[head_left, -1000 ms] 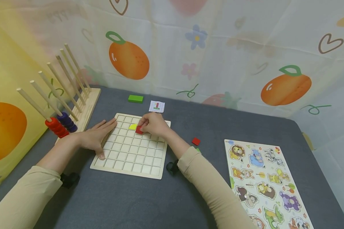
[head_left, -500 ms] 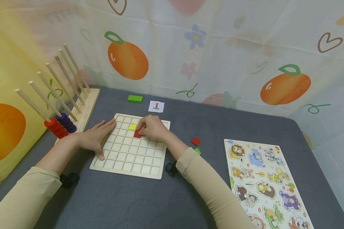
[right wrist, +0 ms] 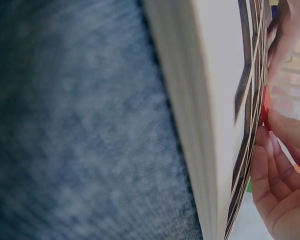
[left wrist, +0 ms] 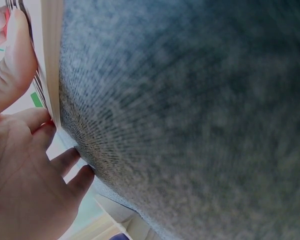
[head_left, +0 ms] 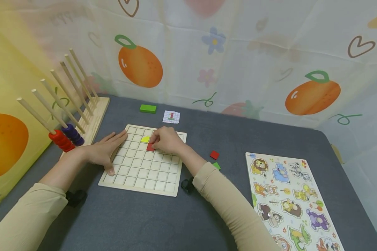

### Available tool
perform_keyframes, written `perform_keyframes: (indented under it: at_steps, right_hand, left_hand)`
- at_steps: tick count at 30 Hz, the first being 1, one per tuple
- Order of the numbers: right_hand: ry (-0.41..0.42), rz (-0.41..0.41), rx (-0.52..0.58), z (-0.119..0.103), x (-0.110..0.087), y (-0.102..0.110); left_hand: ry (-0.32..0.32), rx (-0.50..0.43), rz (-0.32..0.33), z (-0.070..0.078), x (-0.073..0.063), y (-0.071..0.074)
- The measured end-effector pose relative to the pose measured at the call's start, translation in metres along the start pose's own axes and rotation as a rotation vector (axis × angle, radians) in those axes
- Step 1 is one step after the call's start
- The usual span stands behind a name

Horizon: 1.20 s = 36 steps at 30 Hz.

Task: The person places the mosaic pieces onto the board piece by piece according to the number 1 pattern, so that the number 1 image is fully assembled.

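Observation:
A pale wooden grid board (head_left: 138,172) lies on the dark table, marked off in squares. My left hand (head_left: 105,151) rests along its left edge, fingers stretched out and thumb on the near left corner area. Over the upper middle of the board, my right hand (head_left: 168,139) pinches a red square tile (head_left: 150,147) at its right side. In the right wrist view the red tile (right wrist: 265,107) shows at the thumb tip, low against the grid. A yellow square tile (head_left: 145,139) sits in the grid just behind and left of the red one.
Right of the board lie a loose red tile (head_left: 214,155) and a green tile (head_left: 216,165). Behind it are a green block (head_left: 148,108) and a small pattern card (head_left: 171,117). A peg rack (head_left: 95,120) with rings stands left; an animal puzzle (head_left: 282,195) lies right.
The red tile has shifted slightly toward me and left under my right fingers, then stayed put over the last half second. My left hand has held its place on the board's edge.

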State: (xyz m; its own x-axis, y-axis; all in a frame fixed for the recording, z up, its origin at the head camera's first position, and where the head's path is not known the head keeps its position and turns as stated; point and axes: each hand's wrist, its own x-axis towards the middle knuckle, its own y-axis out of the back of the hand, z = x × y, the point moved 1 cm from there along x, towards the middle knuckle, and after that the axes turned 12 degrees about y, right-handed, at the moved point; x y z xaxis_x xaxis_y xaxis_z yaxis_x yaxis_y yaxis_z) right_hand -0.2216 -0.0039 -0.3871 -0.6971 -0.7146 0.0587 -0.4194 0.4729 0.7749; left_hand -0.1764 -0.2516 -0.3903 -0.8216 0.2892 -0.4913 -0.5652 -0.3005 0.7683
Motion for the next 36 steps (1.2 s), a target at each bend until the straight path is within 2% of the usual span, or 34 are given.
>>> perform_keyframes:
  at_steps: [10, 23, 29, 36]
  right_hand:
    - [0.005, -0.004, -0.021, 0.000, 0.001, 0.000]
    - [0.016, -0.007, -0.043, 0.003, 0.002, -0.002]
    - [-0.012, -0.016, 0.005, 0.003, 0.000, 0.003]
    - [0.013, -0.002, 0.019, 0.007, -0.002, 0.018]
  left_hand:
    - [0.007, -0.001, -0.001, 0.003, -0.001, 0.001]
    - [-0.005, -0.001, 0.006, 0.000, -0.001, -0.001]
    - [-0.006, 0.003, 0.009, -0.001, 0.000, -0.001]
    - [-0.018, 0.007, 0.016, -0.002, 0.000, -0.002]
